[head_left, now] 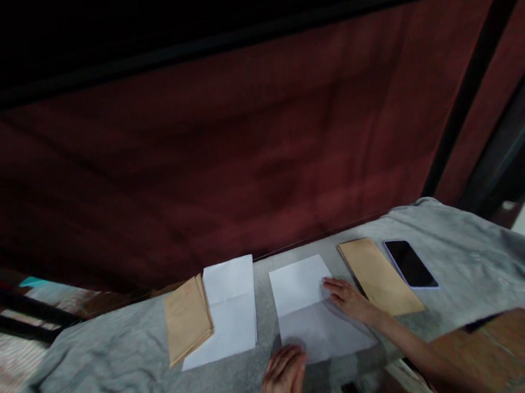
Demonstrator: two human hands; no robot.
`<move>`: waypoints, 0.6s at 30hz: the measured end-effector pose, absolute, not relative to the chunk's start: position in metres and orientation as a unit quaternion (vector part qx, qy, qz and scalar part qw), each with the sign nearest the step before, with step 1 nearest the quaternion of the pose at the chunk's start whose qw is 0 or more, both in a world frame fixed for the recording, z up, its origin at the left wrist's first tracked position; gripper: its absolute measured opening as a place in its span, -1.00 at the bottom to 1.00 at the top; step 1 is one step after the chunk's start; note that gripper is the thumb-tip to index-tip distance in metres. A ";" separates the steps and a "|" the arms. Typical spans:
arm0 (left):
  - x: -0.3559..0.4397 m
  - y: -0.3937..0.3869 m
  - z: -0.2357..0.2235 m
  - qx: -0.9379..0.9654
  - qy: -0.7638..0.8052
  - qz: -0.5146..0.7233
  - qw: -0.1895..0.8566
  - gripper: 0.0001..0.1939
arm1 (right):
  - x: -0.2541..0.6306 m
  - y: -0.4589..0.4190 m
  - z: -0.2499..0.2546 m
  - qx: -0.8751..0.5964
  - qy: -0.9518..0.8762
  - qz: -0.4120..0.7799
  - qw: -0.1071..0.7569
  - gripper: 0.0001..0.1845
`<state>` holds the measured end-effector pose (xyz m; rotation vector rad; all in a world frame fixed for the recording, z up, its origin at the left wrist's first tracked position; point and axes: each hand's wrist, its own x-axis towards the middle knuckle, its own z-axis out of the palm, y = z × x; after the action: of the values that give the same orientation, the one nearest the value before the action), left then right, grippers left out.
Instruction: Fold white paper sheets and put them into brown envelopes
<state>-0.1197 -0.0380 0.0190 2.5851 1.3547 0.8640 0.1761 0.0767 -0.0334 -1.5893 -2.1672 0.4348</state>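
A white sheet of paper (306,318) with a crease across its middle lies in front of me; its near half looks greyer than its far half. My right hand (349,299) rests on the sheet's right edge near the crease, fingers stretched out. At the near left corner, my left hand (283,382) has its fingers curled together with the thumb against the paper; the exact grip is partly hidden. To the left, more white sheets (233,318), also creased, lie partly under a stack of brown envelopes (187,319). Another brown envelope pile (382,277) lies just right of my right hand.
A smartphone (412,264) in a pale purple case lies right of the envelopes. Grey cloth (120,360) covers the narrow table, wrinkled at both ends. Behind stands a dark red panel (256,146) in a black frame. Tiled floor (515,344) shows at lower right.
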 end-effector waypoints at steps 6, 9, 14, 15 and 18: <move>-0.116 -0.033 0.054 0.724 0.528 0.400 0.194 -0.62 | 0.210 0.023 -0.023 -0.547 -0.764 0.262 0.220 -0.43; -0.113 -0.020 0.062 0.656 0.568 0.423 0.259 -0.57 | 0.210 0.007 -0.021 -0.533 -0.768 0.278 0.219 -0.43; -0.103 0.016 0.055 0.558 0.622 0.477 0.273 -0.43 | 0.192 0.009 -0.026 -0.584 -0.756 0.186 0.230 -0.62; -0.100 0.023 0.049 0.545 0.627 0.488 0.270 -0.36 | 0.188 0.012 -0.027 -0.601 -0.745 0.166 0.235 -0.64; -0.094 0.038 0.027 0.526 0.605 0.525 0.286 -0.26 | 0.179 0.020 -0.030 -0.636 -0.717 0.120 0.257 -0.64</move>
<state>-0.0943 0.0375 0.0270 1.4057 1.6183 1.4026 0.1791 0.0199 -0.0296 -1.7265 -1.9455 0.3247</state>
